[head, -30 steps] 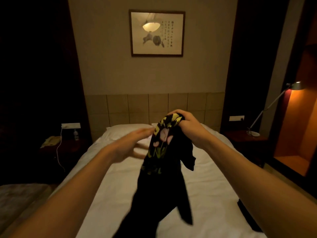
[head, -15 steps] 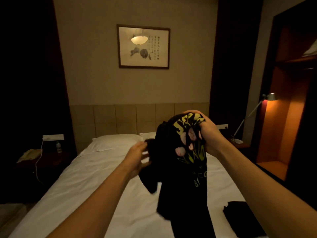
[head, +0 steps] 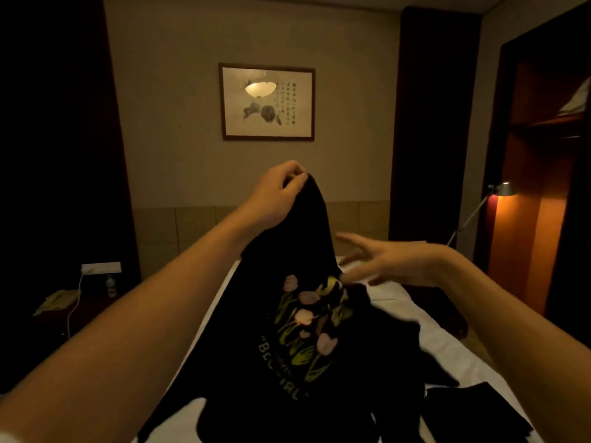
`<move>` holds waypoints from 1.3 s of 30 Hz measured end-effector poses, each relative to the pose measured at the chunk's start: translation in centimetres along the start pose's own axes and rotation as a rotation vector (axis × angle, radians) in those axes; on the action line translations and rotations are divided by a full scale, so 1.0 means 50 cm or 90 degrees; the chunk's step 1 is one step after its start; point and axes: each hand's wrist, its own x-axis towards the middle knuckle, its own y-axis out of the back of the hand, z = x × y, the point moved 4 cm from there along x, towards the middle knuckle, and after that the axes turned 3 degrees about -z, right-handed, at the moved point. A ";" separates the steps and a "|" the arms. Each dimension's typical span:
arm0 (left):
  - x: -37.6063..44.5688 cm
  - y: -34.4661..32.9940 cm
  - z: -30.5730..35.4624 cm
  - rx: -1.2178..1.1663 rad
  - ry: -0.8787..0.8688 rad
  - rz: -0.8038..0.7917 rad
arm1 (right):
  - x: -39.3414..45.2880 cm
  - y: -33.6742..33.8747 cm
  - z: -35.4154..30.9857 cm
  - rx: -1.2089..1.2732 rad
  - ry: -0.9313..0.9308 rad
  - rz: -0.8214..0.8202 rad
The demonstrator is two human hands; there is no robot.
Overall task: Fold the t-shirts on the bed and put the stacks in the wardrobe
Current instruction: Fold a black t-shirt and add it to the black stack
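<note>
A person's left hand (head: 275,190) pinches a black t-shirt (head: 303,314) by one edge, lifting it over the bed (head: 447,350) so it hangs straight for folding, while the right hand (head: 390,263), fingers spread and holding nothing, reaches toward the cloth, apparently for a second corner

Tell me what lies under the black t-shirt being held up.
Under the black t-shirt, pinched at its top by the left hand, lies the white bed. A dark garment shows beside it at lower right. Whatever lies directly beneath the hanging cloth is covered.
</note>
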 end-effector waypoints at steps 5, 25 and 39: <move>-0.021 -0.033 0.029 0.030 -0.038 -0.030 | 0.069 -0.030 -0.037 0.057 0.128 0.044; -0.205 -0.172 -0.117 -0.332 0.368 -0.078 | 0.098 0.029 -0.073 -0.066 0.219 0.403; -0.132 -0.012 -0.175 -0.108 0.278 0.005 | 0.039 0.123 -0.033 -0.321 0.081 0.514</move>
